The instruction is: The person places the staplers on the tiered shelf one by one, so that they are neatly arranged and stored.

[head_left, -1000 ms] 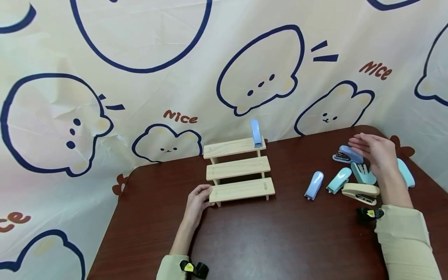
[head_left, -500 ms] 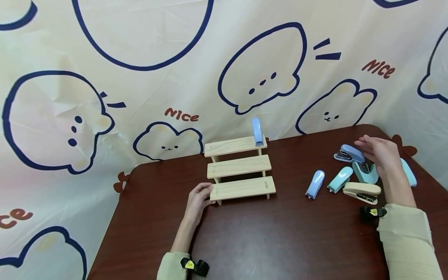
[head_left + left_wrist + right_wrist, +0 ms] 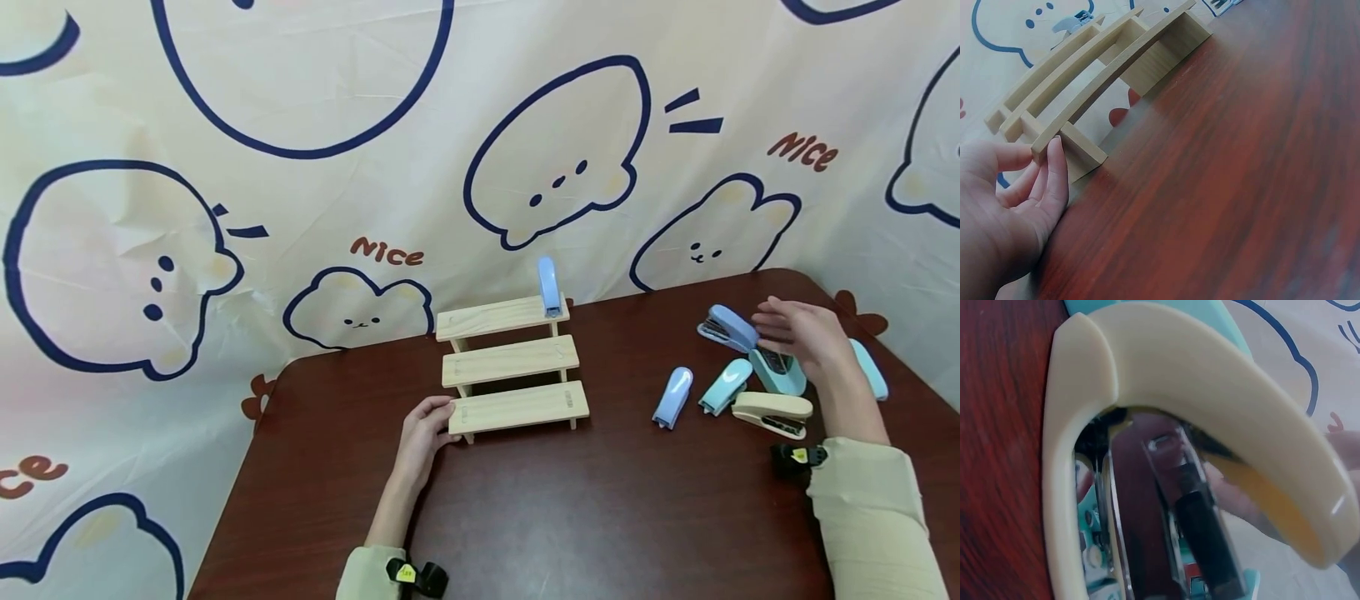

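Observation:
A three-step wooden shelf (image 3: pixel 517 408) stands on the table, and my left hand (image 3: pixel 422 433) pinches the left end of its lowest board; the left wrist view shows thumb and fingertips on that corner (image 3: pixel 1040 150). A blue stapler (image 3: pixel 549 287) stands on the right end of the top board. My right hand (image 3: pixel 806 333), fingers fairly straight, is at a periwinkle stapler (image 3: pixel 727 327) lying on its side; whether they touch is unclear. Beneath that hand lies a mint stapler (image 3: pixel 777 372). The cream stapler (image 3: pixel 1210 369) fills the right wrist view, hiding most of the fingers.
Left of the cluster are a blue stapler (image 3: pixel 672 398) and a teal stapler (image 3: pixel 725 387). Another teal stapler (image 3: pixel 868 369) lies right of the right wrist, partly hidden. A patterned cloth (image 3: pixel 360 192) hangs behind the brown table (image 3: pixel 585 517).
The periwinkle stapler beside my right hand has shifted left and turned. My right hand moved slightly, its fingers now lower beside it. The left hand and shelf stay put.

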`<move>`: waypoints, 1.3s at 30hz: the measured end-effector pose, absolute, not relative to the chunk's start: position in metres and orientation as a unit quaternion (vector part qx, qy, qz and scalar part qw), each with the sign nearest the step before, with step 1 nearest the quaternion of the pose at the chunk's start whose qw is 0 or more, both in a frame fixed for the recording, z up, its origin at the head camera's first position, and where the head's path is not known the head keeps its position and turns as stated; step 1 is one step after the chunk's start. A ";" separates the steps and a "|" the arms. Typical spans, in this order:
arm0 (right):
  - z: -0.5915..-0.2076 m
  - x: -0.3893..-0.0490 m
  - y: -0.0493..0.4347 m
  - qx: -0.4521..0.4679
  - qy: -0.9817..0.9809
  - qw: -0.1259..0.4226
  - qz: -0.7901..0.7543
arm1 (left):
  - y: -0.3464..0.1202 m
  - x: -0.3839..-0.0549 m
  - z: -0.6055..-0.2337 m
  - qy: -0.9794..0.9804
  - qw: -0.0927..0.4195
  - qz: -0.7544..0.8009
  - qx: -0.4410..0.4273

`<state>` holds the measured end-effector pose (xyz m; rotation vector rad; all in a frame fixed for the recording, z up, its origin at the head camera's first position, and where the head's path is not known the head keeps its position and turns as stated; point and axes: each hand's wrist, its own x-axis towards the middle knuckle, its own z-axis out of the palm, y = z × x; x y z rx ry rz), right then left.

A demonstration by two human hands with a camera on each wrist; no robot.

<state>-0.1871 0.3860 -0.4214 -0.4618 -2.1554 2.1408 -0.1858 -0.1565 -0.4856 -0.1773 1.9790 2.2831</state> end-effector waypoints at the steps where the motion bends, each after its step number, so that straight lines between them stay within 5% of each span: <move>1: -0.421 -0.188 0.385 -0.150 -0.702 0.036 0.695 | -0.157 -0.186 -0.486 0.652 0.057 0.754 -0.059; 10: -0.417 -0.194 0.368 -0.141 -0.836 0.024 0.530 | -0.156 -0.187 -0.487 0.650 0.056 0.755 -0.060; 39: -0.427 -0.212 0.330 -0.099 -0.812 -0.027 0.575 | -0.157 -0.189 -0.487 0.646 0.056 0.759 -0.058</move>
